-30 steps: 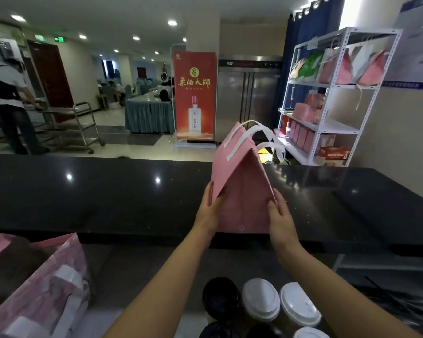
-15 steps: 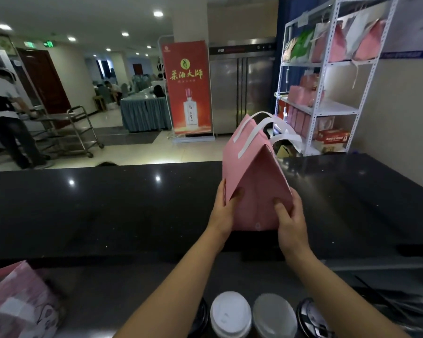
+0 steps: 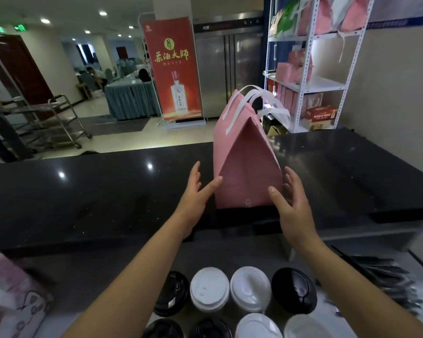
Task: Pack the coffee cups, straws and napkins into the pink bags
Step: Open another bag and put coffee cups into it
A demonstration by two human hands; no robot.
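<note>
My left hand (image 3: pixel 195 189) and right hand (image 3: pixel 291 201) flank the pink bag (image 3: pixel 244 164), which stands upright on the black worktop (image 3: pixel 103 191) between them. Both grips are slack, fingers straight, only my thumbs touching its near face. The lidded coffee cups (image 3: pixel 230 293) sit below my wrists, black-wrapped straws (image 3: pixel 381 276) beside my right forearm.

Red banner (image 3: pixel 173 69), steel fridge (image 3: pixel 227 67), white shelving (image 3: pixel 308 62), glossy tile floor (image 3: pixel 103 135).
</note>
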